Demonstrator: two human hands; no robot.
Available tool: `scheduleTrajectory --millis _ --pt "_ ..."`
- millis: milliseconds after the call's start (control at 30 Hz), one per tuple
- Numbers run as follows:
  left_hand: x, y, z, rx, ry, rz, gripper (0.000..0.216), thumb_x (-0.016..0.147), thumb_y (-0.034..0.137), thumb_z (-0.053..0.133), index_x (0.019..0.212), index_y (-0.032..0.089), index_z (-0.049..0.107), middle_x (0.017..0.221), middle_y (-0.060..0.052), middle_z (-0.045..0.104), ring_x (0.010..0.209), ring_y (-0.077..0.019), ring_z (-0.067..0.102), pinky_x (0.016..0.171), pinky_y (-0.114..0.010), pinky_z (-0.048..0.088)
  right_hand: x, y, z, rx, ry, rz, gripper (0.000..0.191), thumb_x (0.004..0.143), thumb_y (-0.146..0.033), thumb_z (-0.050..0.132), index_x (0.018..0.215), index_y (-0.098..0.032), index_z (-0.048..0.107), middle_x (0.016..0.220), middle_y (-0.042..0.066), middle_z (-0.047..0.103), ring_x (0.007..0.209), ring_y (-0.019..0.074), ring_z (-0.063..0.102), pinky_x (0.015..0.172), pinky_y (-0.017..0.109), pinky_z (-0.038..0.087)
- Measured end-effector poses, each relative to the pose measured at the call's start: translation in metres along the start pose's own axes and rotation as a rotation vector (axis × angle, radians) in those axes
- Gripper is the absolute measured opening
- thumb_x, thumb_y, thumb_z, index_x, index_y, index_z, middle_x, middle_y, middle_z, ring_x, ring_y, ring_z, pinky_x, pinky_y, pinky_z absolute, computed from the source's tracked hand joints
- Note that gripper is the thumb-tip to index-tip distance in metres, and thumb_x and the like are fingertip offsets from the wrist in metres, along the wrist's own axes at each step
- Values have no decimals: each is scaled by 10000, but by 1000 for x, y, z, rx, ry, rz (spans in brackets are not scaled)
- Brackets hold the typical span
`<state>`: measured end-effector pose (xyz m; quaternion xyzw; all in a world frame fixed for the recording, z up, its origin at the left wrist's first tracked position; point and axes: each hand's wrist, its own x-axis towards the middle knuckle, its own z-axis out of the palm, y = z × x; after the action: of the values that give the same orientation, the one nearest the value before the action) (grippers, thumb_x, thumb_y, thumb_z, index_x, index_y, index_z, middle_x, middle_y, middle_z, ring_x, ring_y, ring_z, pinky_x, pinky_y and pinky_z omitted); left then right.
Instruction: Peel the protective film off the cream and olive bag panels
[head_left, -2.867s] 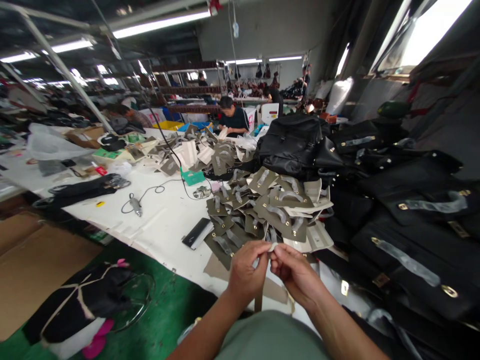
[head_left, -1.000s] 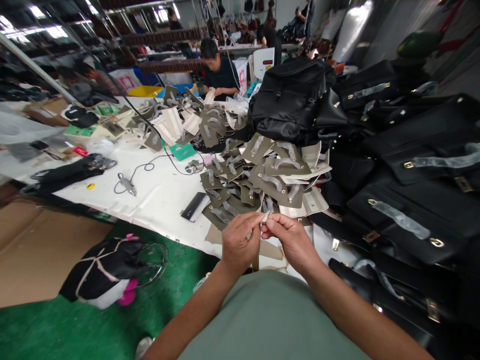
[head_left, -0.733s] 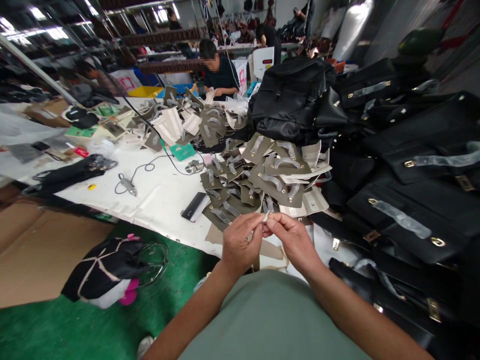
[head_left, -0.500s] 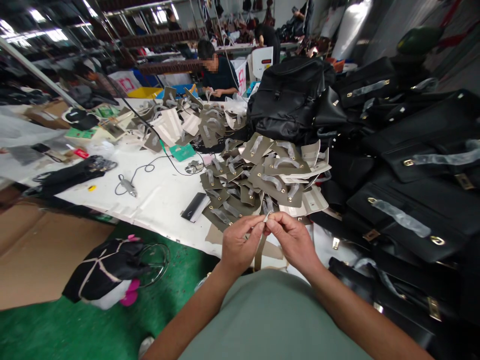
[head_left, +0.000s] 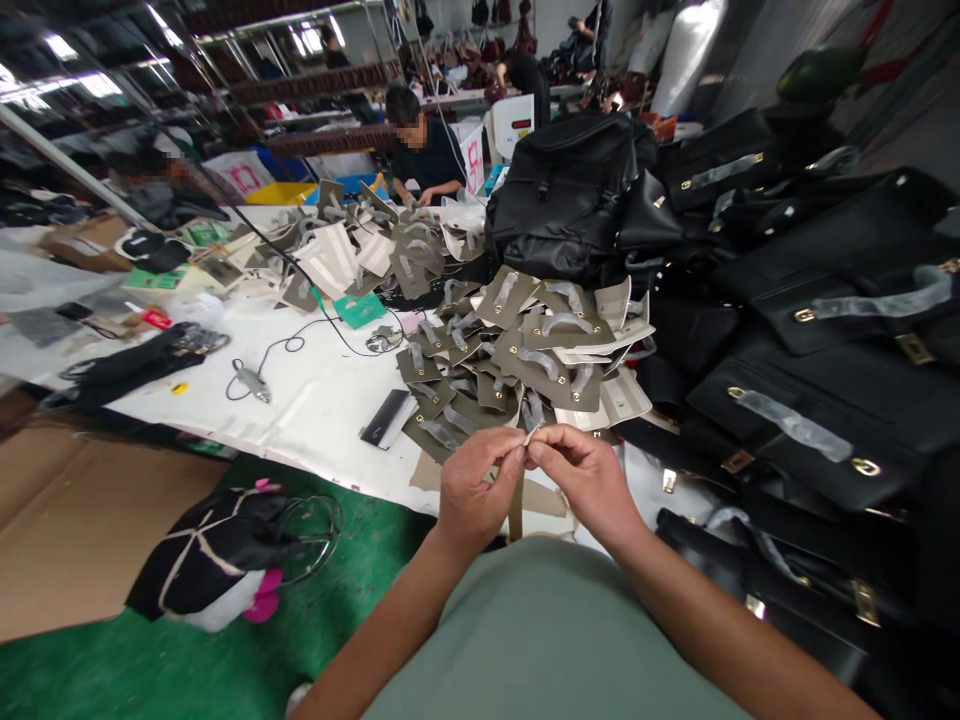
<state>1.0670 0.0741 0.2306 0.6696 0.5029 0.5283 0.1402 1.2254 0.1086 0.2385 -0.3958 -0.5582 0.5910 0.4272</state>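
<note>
My left hand (head_left: 472, 490) and my right hand (head_left: 585, 480) meet at the table's near edge. Both pinch a narrow olive strap (head_left: 516, 505) whose pale top end sticks up between the fingertips; the rest of it hangs down between my wrists. Just beyond my hands lies a heap of olive flap pieces (head_left: 525, 360) with handles wrapped in clear film. Part of the strap is hidden by my fingers.
Black bags (head_left: 795, 400) with gold fittings pile up on the right, a black backpack (head_left: 570, 190) behind. On the white table (head_left: 315, 400) lie a corded tool (head_left: 251, 382), a dark flat piece (head_left: 386, 420), a teal pad. Another person sits across. Cardboard and a bag lie on the green floor.
My hands stay together on the strap, with small finger shifts at its top end. The view has tilted and drifted slightly since the earliest frame.
</note>
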Motion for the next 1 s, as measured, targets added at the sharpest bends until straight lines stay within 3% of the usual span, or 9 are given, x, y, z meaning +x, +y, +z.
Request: scheduleTrajectory --millis 100,267,1000 --pt "0 -4 -1 47 -31 100 260 887 54 638 1094 201 694 1081 -70 735 1036 -172 681 923 -320 559 0 -3 -1 39 -5 55 156 883 -322 681 819 -185 718 769 10 704 759 171 627 746 282 482" --pt "-1 -6 -3 100 -55 155 286 891 56 626 1125 208 686 1112 -87 729 1054 -187 681 927 -341 570 2 -5 -1 58 17 90 201 860 -326 692 726 -177 706 709 10 693 716 164 610 721 281 472" --pt "-1 -4 -4 156 -69 186 273 909 71 598 1127 211 683 1105 -90 737 1046 -195 684 928 -356 574 2 -4 -3 104 -10 143 150 823 -289 687 726 -178 713 703 5 696 708 166 612 729 284 466"
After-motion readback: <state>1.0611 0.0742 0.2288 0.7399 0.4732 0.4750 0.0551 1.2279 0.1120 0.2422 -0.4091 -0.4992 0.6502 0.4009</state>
